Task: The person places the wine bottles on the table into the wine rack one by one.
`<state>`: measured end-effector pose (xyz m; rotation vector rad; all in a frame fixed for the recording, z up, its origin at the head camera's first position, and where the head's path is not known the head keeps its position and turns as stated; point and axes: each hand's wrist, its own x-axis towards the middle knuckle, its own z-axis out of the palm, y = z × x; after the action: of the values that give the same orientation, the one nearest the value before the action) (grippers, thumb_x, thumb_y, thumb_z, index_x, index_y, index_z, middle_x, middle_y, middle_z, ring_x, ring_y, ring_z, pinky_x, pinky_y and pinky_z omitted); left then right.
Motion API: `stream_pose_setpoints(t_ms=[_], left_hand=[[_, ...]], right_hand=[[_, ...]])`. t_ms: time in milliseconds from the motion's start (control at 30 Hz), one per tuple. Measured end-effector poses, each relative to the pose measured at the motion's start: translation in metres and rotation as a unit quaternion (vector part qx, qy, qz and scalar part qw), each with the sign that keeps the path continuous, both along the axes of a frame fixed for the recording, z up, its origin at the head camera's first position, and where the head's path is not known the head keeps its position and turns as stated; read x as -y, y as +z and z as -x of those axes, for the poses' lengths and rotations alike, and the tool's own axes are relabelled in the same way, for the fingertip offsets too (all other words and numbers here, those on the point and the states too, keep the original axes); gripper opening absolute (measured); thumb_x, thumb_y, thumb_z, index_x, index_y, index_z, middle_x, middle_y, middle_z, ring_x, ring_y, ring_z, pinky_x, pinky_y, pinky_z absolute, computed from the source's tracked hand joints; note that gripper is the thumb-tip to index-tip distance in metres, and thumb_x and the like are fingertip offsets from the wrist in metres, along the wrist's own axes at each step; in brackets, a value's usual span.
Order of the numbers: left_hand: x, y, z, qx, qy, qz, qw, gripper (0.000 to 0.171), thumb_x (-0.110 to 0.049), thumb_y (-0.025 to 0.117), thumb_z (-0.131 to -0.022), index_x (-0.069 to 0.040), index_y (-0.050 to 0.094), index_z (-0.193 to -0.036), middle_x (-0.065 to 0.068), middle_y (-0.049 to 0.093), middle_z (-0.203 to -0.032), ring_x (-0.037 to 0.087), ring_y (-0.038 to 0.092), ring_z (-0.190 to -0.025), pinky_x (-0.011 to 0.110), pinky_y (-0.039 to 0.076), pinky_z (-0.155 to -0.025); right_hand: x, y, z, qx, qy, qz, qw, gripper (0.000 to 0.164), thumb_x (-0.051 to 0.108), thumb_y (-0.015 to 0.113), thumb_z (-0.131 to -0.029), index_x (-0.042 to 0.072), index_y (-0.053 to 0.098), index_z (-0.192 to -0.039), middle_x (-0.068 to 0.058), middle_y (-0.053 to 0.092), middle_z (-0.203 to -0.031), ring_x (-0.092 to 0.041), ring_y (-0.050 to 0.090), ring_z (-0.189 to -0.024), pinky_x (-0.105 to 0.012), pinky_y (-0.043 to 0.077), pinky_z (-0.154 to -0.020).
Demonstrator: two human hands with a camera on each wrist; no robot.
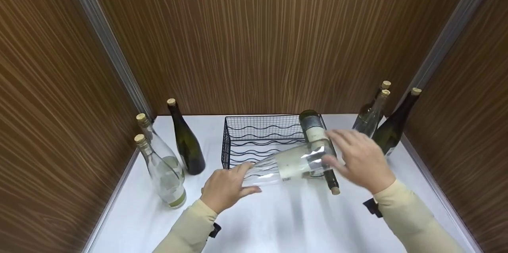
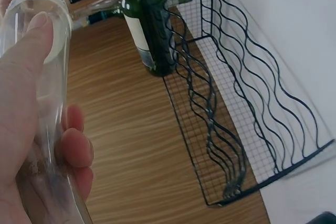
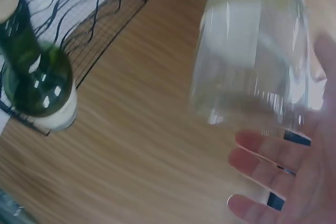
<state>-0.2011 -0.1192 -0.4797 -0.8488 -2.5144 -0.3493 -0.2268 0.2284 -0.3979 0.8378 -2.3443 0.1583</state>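
Note:
A clear glass wine bottle (image 1: 289,165) with a pale label is held nearly sideways above the front of a black wire wine rack (image 1: 226,141). Its neck is gripped by my left hand (image 1: 228,185); in the left wrist view the thumb and fingers wrap round the clear glass. At the base end, my right hand (image 1: 359,157) has its fingers spread. The right wrist view shows those fingers (image 3: 262,174) beside the bottle's base, not curled round it; contact there is unclear. A dark green wine bottle (image 1: 315,132) lies in the rack's right end, its corked neck pointing toward me.
On the left stand two clear corked bottles (image 1: 166,183) and a dark one (image 1: 188,145). More corked bottles, including a dark one (image 1: 391,134), are grouped at the right, partly behind my right hand. Wood-patterned panels (image 1: 254,38) wall the white table (image 1: 270,221) behind and on both sides.

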Motion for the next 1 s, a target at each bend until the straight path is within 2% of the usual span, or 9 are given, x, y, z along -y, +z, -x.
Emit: stream_pose_setpoints(t_ms=[100,200,300,400,533,700,767,933,1000], left_hand=[[0.008,-0.008,-0.003,0.025,0.017,-0.013,0.9995,0.063,-0.064,0.055,-0.075,-0.016,0.051,-0.115,-0.002,0.067,-0.088,0.008,0.046,-0.046,0.025,0.040,-0.040],[0.014,-0.018,-0.006,0.042,0.032,-0.021,0.9984,0.063,-0.064,0.057,-0.074,-0.016,0.052,-0.114,0.000,0.067,-0.085,0.008,0.044,-0.045,0.024,0.040,-0.039],[0.017,-0.029,-0.010,0.052,0.043,-0.029,0.9973,0.063,-0.063,0.059,-0.073,-0.016,0.053,-0.114,-0.001,0.066,-0.076,0.007,0.042,-0.043,0.024,0.039,-0.039],[0.019,-0.039,-0.014,0.073,0.051,-0.037,0.9953,0.063,-0.063,0.060,-0.073,-0.016,0.053,-0.115,-0.004,0.061,-0.068,0.007,0.042,-0.044,0.025,0.040,-0.040],[0.018,-0.051,-0.019,0.138,0.063,-0.055,0.9869,0.067,-0.069,0.051,-0.074,-0.016,0.053,-0.115,-0.007,0.058,-0.069,0.006,0.048,-0.051,0.026,0.045,-0.046],[0.015,-0.065,-0.023,0.241,0.073,-0.085,0.9640,0.070,-0.072,0.047,-0.073,-0.017,0.053,-0.116,-0.011,0.056,-0.071,0.004,0.050,-0.057,0.025,0.044,-0.051],[0.013,-0.071,-0.024,0.262,0.075,-0.089,0.9581,0.070,-0.073,0.047,-0.073,-0.017,0.053,-0.115,-0.011,0.055,-0.070,0.004,0.049,-0.057,0.024,0.043,-0.051],[0.010,-0.084,-0.025,0.293,0.076,-0.090,0.9488,0.073,-0.075,0.047,-0.070,-0.016,0.055,-0.114,-0.011,0.054,-0.070,0.005,0.049,-0.057,0.025,0.042,-0.050],[0.008,-0.089,-0.025,0.315,0.075,-0.092,0.9417,0.073,-0.074,0.049,-0.070,-0.016,0.055,-0.113,-0.011,0.054,-0.071,0.006,0.049,-0.057,0.025,0.042,-0.051]], right_hand=[[-0.016,-0.001,0.013,0.041,-0.041,0.061,0.996,0.049,0.040,0.057,-0.087,0.011,0.053,-0.126,-0.012,0.060,-0.111,-0.029,0.057,-0.097,-0.048,0.050,-0.071],[-0.029,-0.010,0.027,0.115,-0.089,0.117,0.982,0.043,0.039,0.048,-0.093,0.012,0.051,-0.127,-0.011,0.062,-0.107,-0.029,0.059,-0.092,-0.050,0.050,-0.065],[-0.039,-0.025,0.042,0.207,-0.124,0.160,0.957,0.048,0.044,0.037,-0.096,0.012,0.047,-0.129,-0.015,0.062,-0.108,-0.034,0.059,-0.094,-0.054,0.047,-0.073],[-0.047,-0.041,0.058,0.287,-0.144,0.187,0.929,0.056,0.049,0.029,-0.096,0.008,0.043,-0.132,-0.022,0.057,-0.116,-0.041,0.054,-0.103,-0.060,0.041,-0.083],[-0.052,-0.063,0.077,0.367,-0.152,0.217,0.892,0.062,0.051,0.024,-0.096,0.003,0.041,-0.132,-0.025,0.054,-0.117,-0.042,0.055,-0.103,-0.059,0.039,-0.087],[-0.053,-0.088,0.095,0.442,-0.154,0.235,0.852,0.067,0.050,0.019,-0.097,-0.004,0.035,-0.134,-0.027,0.052,-0.120,-0.040,0.057,-0.100,-0.055,0.040,-0.089],[-0.052,-0.097,0.100,0.466,-0.156,0.245,0.836,0.067,0.049,0.018,-0.097,-0.004,0.033,-0.135,-0.030,0.049,-0.123,-0.041,0.056,-0.102,-0.054,0.040,-0.089],[-0.050,-0.115,0.108,0.521,-0.138,0.297,0.788,0.057,0.038,0.023,-0.100,-0.007,0.031,-0.136,-0.034,0.046,-0.122,-0.044,0.055,-0.102,-0.051,0.048,-0.079],[-0.049,-0.121,0.110,0.534,-0.129,0.307,0.777,0.055,0.034,0.024,-0.100,-0.008,0.030,-0.136,-0.034,0.047,-0.119,-0.042,0.056,-0.098,-0.050,0.050,-0.075]])
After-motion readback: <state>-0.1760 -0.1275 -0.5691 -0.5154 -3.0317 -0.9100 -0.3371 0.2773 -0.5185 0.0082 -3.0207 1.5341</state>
